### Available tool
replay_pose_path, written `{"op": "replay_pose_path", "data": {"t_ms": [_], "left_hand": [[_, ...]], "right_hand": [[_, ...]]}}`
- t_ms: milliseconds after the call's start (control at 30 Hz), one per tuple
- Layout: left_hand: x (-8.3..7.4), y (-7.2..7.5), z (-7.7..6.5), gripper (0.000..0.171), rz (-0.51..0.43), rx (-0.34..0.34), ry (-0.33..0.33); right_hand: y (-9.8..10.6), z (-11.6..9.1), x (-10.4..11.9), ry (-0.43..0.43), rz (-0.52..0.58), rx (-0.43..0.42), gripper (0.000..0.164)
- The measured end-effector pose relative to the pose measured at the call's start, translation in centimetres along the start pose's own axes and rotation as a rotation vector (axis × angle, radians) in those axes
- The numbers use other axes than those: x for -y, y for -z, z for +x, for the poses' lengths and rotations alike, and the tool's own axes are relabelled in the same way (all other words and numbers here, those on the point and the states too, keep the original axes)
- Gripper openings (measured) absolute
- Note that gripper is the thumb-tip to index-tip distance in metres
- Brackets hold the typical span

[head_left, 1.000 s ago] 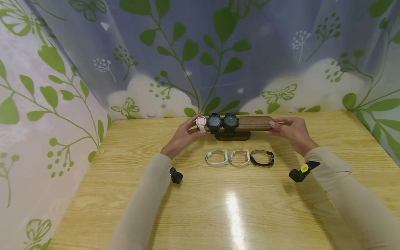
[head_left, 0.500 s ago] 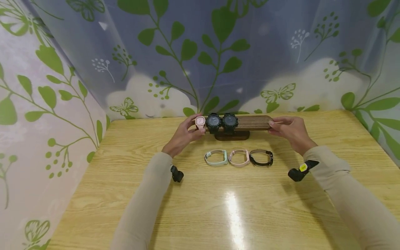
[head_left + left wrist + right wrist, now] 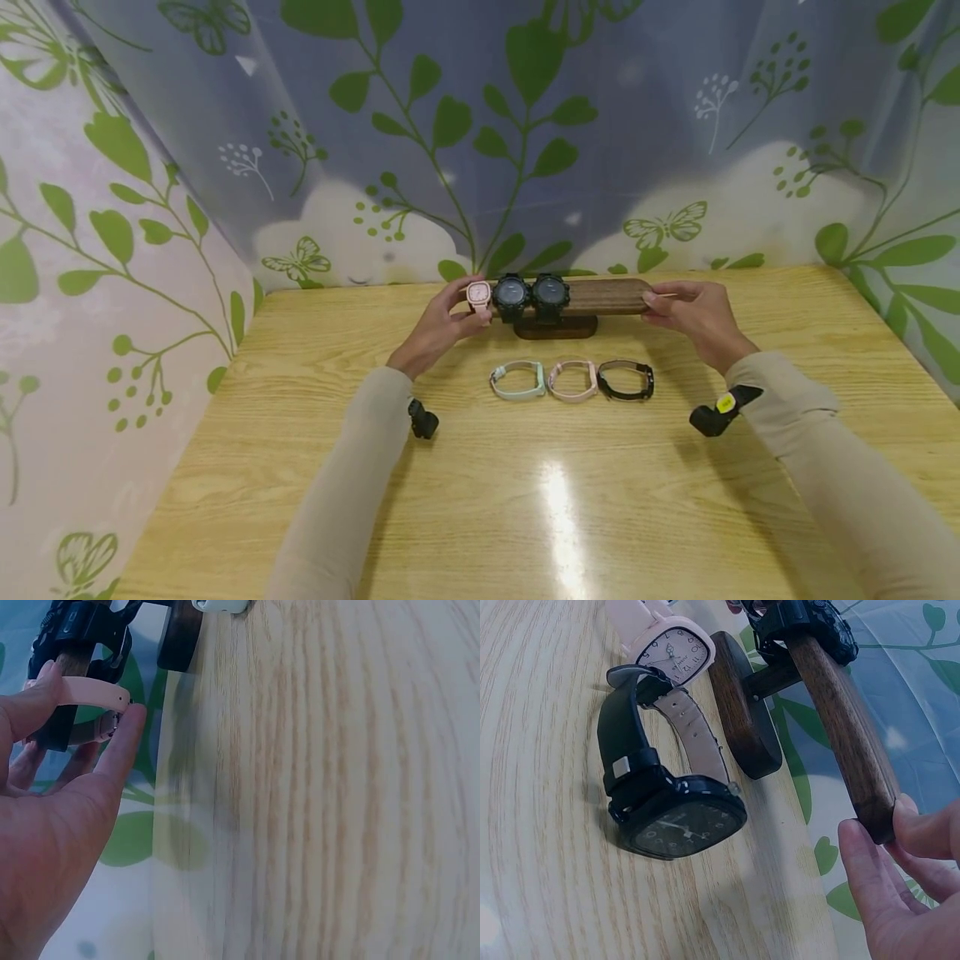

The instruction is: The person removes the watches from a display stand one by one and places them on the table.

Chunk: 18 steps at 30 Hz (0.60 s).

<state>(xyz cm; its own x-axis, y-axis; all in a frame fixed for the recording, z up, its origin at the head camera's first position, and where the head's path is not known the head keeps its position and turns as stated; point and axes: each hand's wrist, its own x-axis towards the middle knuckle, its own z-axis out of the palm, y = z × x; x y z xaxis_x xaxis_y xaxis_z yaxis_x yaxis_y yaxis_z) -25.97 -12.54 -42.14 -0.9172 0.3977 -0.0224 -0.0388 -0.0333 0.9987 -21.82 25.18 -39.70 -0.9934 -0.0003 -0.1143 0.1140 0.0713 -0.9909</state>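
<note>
A dark wooden watch stand [image 3: 607, 297] stands at the back of the table, its bar raised on an oval base. My left hand [image 3: 437, 323] holds the pink watch [image 3: 478, 293] at the bar's left end; in the left wrist view the pink strap [image 3: 94, 691] loops under the bar between thumb and fingers. Two black watches [image 3: 512, 292] sit on the bar beside it. At the opposite end, my right hand [image 3: 697, 318] pinches the bar's tip, as the right wrist view shows with the wooden bar [image 3: 851, 742] between thumb and fingers.
Three watches lie on their sides in a row before the stand: a mint green watch [image 3: 517, 395], a pink one [image 3: 573, 395] and a black one [image 3: 627, 393]. Patterned cloth [image 3: 570, 200] hangs behind the table [image 3: 480, 500].
</note>
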Motion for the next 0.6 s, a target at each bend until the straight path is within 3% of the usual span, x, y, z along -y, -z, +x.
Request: {"op": "replay_pose_path", "data": {"t_ms": [367,600], "left_hand": [[0.3,1.3,-1.0,0.064,0.053,-0.024,-0.014],[0.0,1.9,-2.0,0.063,0.181,-0.065,-0.018]], "right_hand": [[0.0,0.0,0.0,0.002,-0.013,0.006,0.052],[0.0,-0.1,0.1,0.0,-0.004,0.008,0.052]]}}
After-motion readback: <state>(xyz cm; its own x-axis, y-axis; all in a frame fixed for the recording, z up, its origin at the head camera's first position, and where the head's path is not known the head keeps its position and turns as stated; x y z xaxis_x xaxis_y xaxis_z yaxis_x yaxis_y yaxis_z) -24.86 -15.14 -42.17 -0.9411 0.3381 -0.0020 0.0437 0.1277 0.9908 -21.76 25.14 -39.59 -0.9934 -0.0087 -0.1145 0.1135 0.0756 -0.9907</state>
